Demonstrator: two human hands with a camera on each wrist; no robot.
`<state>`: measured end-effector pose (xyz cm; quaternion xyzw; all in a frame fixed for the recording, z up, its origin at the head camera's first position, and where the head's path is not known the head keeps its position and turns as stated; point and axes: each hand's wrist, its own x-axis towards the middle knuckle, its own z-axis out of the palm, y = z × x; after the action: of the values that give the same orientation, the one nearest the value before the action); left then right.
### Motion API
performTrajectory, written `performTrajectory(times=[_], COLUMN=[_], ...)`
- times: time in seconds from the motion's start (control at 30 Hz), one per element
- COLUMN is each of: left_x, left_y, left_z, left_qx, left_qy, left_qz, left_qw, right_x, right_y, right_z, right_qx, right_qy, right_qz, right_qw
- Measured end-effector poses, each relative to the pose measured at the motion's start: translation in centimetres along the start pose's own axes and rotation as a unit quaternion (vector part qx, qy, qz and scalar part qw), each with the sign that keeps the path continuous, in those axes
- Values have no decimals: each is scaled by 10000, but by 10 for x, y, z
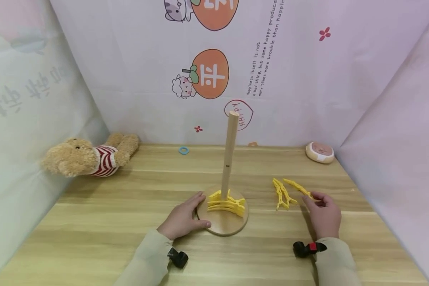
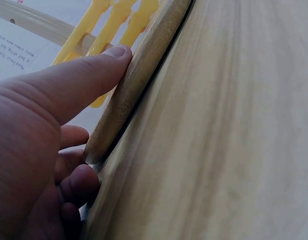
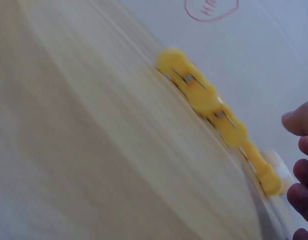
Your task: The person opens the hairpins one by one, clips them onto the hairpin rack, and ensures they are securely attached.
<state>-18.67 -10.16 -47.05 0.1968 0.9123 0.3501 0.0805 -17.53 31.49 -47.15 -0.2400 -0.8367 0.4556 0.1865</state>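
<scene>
A round wooden base (image 1: 223,227) carries an upright wooden dowel (image 1: 230,155). Several yellow spring hair clips (image 1: 226,208) lie across the base around the dowel's foot. My left hand (image 1: 182,217) holds the base at its left side, thumb (image 2: 101,67) pressed over the rim and fingers round the edge. To the right, more yellow hair clips (image 1: 280,194) lie on the table. My right hand (image 1: 324,212) is over the near end of a separate yellow clip (image 1: 296,186). In the right wrist view, its thumb and loosely bent fingers (image 3: 299,200) stand apart from a clip (image 3: 218,117).
A teddy bear (image 1: 105,161) in a striped shirt lies at the back left. Against the back edge are a small blue ring (image 1: 184,150) and a rounded white-and-tan object (image 1: 319,152). Printed white sheets (image 1: 289,99) wall the table (image 1: 111,230) on three sides.
</scene>
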Motion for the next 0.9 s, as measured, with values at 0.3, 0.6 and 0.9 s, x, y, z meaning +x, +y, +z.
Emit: performTrajectory(times=[0.3,0.6,0.9], left_x=[5,8,2], left_y=[4,5,-6], left_z=[-7,5,5], left_qx=[73,-77,59], left_qy=[51,2,82], left_qz=[4,184,131], left_qw=[10000,9998,9999], right_x=[29,32,21], right_y=[-1,10,9], right_z=[-7,-26,-14], right_qx=[-1147,-1351,118], right_qy=[-765,-763,-189], right_qz=[-291,-215,401], right_qw=[9900,9877,9989])
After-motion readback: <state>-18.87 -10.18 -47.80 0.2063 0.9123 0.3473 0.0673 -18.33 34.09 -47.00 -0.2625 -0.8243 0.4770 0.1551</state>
